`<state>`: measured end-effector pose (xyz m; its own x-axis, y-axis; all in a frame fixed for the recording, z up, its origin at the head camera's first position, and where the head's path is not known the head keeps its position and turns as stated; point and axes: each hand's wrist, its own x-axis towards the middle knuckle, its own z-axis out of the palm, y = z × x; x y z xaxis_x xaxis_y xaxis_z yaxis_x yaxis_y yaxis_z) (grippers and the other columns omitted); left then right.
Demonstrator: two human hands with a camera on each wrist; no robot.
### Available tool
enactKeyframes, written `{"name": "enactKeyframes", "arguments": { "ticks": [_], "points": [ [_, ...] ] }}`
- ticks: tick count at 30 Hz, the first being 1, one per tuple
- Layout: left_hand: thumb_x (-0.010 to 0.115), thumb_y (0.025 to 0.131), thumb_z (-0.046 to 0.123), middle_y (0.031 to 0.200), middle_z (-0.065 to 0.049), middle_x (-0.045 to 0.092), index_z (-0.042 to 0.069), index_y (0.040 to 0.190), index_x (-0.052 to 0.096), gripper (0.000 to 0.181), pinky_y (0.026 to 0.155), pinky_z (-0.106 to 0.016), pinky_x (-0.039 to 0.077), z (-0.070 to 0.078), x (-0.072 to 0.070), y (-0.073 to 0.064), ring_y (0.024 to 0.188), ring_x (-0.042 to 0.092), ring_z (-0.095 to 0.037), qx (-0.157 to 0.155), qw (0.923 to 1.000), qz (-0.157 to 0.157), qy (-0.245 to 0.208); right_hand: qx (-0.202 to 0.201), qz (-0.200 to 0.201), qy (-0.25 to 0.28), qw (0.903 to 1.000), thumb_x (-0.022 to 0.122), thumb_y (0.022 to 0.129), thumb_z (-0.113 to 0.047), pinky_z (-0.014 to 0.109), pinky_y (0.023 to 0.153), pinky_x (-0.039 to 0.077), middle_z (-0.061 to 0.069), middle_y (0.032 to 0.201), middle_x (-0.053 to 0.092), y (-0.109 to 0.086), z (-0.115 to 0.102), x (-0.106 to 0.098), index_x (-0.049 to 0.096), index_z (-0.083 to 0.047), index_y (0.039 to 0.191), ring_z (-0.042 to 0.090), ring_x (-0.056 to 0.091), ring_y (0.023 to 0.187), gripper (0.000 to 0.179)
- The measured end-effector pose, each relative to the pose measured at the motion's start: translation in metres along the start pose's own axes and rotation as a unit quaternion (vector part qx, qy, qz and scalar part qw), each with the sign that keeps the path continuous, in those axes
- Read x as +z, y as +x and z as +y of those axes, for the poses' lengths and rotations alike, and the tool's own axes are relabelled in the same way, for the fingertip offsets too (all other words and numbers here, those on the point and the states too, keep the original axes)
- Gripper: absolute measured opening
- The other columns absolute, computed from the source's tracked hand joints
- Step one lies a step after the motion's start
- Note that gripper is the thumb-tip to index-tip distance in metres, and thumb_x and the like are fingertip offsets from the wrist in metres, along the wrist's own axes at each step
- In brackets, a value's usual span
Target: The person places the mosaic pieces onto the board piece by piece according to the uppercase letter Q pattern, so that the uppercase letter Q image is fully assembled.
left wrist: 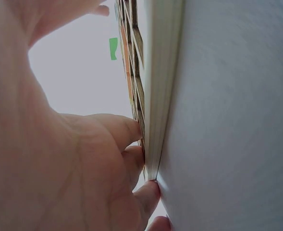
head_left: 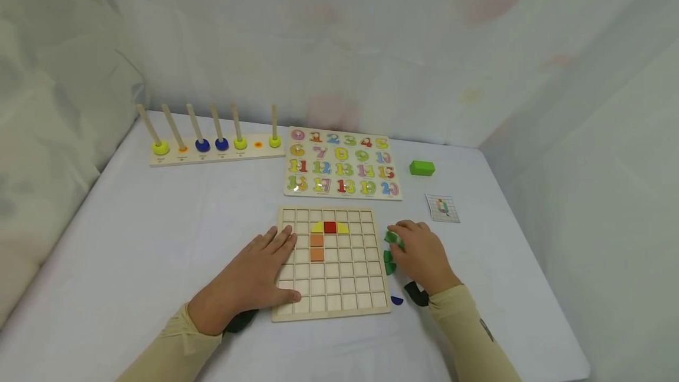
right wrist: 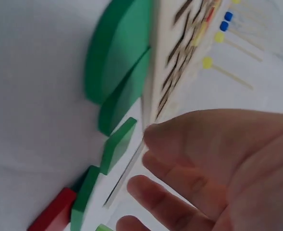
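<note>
A wooden grid board [head_left: 347, 302] lies flat on the table, holding two yellow quarter-round pieces [head_left: 343, 228], a red square [head_left: 330, 227] and two orange squares [head_left: 316, 240]. My left hand [head_left: 254, 276] rests on the board's left side, fingers stretched out and thumb near the lower edge. Just right of the board, my right hand [head_left: 421, 255] hovers over green pieces [head_left: 389, 267], its fingertips around one green piece [head_left: 391, 237]. In the right wrist view, the fingers [right wrist: 155, 190] are loosely bent with nothing visible between them. A red piece [right wrist: 54, 210] lies beside the green ones.
Behind the board lies a number puzzle [head_left: 345, 155]; left of that stands a peg counter [head_left: 217, 158] with rings. A light green block [head_left: 421, 168] and a small pattern card [head_left: 442, 208] lie at right. A blue piece [head_left: 396, 300] sits near the board's lower right corner.
</note>
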<state>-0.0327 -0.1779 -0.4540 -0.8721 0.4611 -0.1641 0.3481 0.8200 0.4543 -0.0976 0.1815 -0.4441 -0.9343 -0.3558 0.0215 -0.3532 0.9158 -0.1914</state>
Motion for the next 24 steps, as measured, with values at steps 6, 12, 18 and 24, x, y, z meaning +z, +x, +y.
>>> {"name": "enactKeyframes", "arguments": {
  "ticks": [6,12,18,24],
  "points": [
    [0.077,0.086,0.069,0.173,-0.020,0.025,-0.004,0.166,0.032,0.117,0.123,-0.065,0.023,0.000,0.001,-0.001,0.158,0.020,-0.048,-0.001,1.0000,-0.003,0.000,-0.003,-0.009,-0.039,0.9992,0.084,0.093,-0.019,0.047,0.077,0.061,0.007,0.119,0.076,0.006,0.000,0.003,0.082,-0.012,0.122,0.032,0.070,0.104,0.029],
    [0.076,0.086,0.071,0.174,-0.020,0.022,-0.003,0.166,0.030,0.118,0.124,-0.064,0.022,-0.004,0.003,-0.005,0.159,0.018,-0.048,-0.014,0.9998,-0.013,0.000,-0.002,-0.003,-0.035,0.9994,0.088,0.091,-0.019,0.041,0.071,0.062,0.004,0.111,0.079,0.011,-0.001,0.009,0.084,-0.013,0.116,0.027,0.074,0.098,0.027],
    [0.075,0.086,0.071,0.174,-0.019,0.023,-0.002,0.166,0.031,0.117,0.124,-0.065,0.022,-0.007,0.005,-0.006,0.159,0.019,-0.047,-0.012,0.9999,-0.007,0.002,-0.039,0.042,-0.007,0.9983,0.090,0.088,-0.018,0.036,0.068,0.060,0.003,0.112,0.080,0.011,-0.015,0.002,0.085,-0.014,0.109,0.023,0.073,0.096,0.022],
    [0.075,0.086,0.071,0.174,-0.019,0.023,-0.002,0.167,0.031,0.117,0.124,-0.065,0.022,-0.004,0.005,0.000,0.159,0.018,-0.047,-0.002,1.0000,-0.001,-0.001,-0.120,0.036,0.003,0.9922,0.088,0.089,-0.017,0.032,0.069,0.057,-0.003,0.109,0.080,0.017,-0.040,-0.005,0.085,-0.018,0.105,0.019,0.070,0.089,0.016]
  ]
}}
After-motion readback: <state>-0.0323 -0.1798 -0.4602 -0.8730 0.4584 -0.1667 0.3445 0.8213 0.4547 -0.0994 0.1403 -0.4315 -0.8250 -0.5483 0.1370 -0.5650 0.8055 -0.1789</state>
